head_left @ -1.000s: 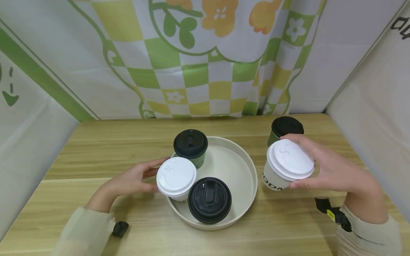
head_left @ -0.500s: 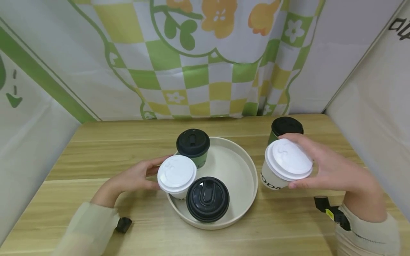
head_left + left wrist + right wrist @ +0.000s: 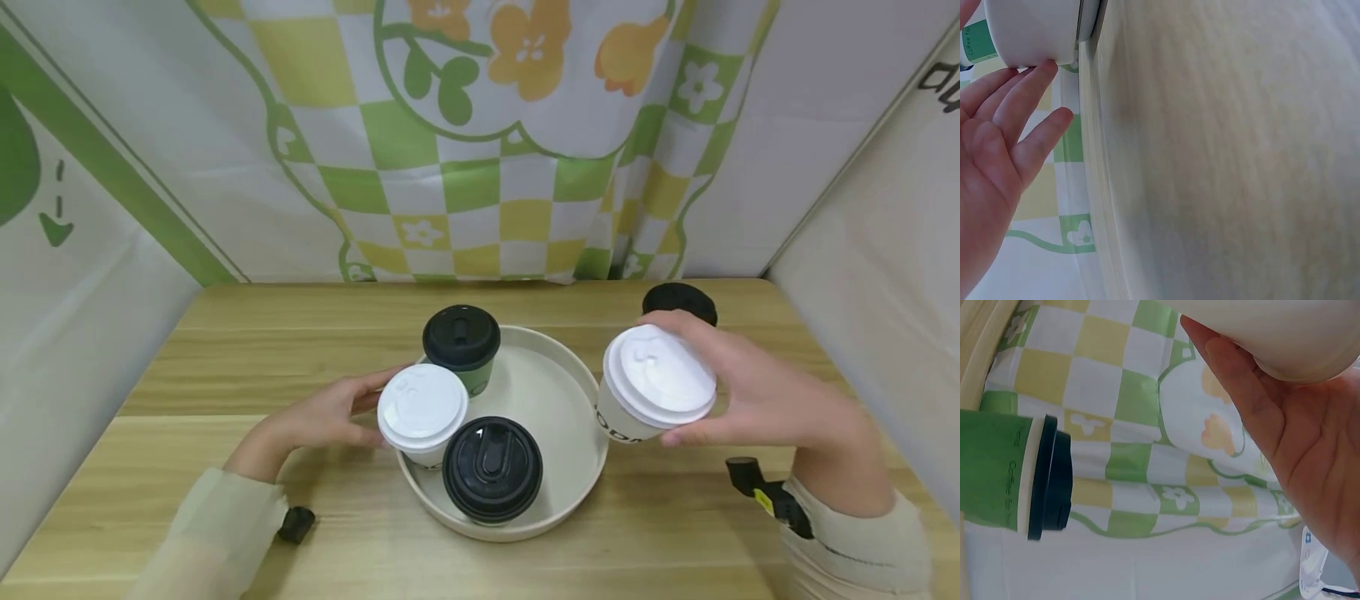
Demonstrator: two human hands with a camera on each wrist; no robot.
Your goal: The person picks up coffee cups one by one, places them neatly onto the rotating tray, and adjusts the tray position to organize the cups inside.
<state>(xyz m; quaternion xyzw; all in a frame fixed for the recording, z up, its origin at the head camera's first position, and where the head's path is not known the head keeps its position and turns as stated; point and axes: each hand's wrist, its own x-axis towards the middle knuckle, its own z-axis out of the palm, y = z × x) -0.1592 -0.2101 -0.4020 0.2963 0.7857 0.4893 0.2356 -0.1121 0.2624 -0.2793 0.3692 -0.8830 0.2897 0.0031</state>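
My left hand (image 3: 330, 414) holds a white-lidded paper coffee cup (image 3: 422, 408) at the left of a round cream tray (image 3: 592, 471), thumb and fingers on its sides. Fingertips (image 3: 1047, 67) touch that cup's wall in the left wrist view. At the tray's right rim, my right hand (image 3: 765, 392) grips a second white-lidded paper coffee cup (image 3: 656, 375), which leans a little and appears raised. Its pale body (image 3: 1297, 337) fills the top of the right wrist view. A black-lidded cup (image 3: 492, 469) stands at the tray's front, and a green black-lidded cup (image 3: 461, 346) behind.
Another green cup with a black lid (image 3: 678, 302) stands behind my right hand, mostly hidden there but plain in the right wrist view (image 3: 997, 472). The wooden table (image 3: 285, 333) ends at a checked curtain (image 3: 480, 183), with pale walls on both sides.
My right hand has carried its cup a little left, up to the tray's rim. The left hand stays at its cup. The head view has shifted slightly.
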